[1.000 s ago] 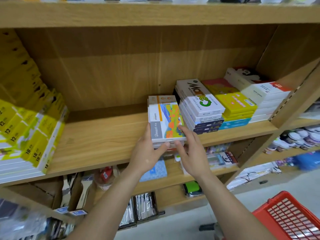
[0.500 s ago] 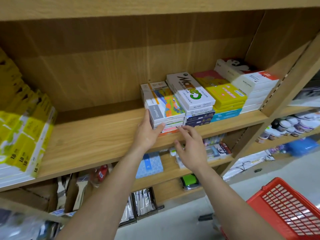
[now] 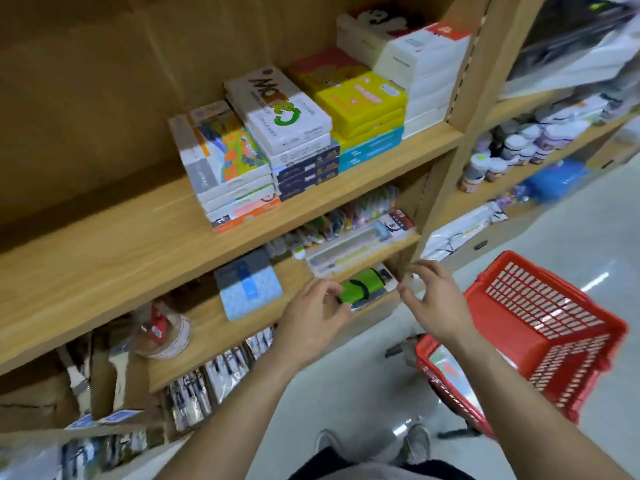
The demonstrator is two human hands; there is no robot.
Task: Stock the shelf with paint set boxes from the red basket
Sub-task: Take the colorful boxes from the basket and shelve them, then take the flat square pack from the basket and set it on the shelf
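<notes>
A stack of paint set boxes [image 3: 225, 161] with a colourful top cover lies on the wooden shelf [image 3: 114, 247], left of other box stacks. My left hand [image 3: 311, 317] and my right hand [image 3: 429, 299] hover empty below that shelf, fingers loosely curled and apart, in front of the lower shelves. The red basket [image 3: 540, 327] stands on the floor at the lower right, with something pale partly visible inside near its front rim.
White, navy, yellow and teal box stacks [image 3: 325, 123] fill the shelf to the right. A blue patterned box [image 3: 247, 285] and a green item [image 3: 360, 287] lie on the shelf below. Jars [image 3: 512, 150] crowd the neighbouring unit. My feet [image 3: 374, 441] stand on grey floor.
Both hands let go of the stacked paint set box and dropped down away from the shelf. The camera tilted downward and right, bringing more of the red basket into sight.
</notes>
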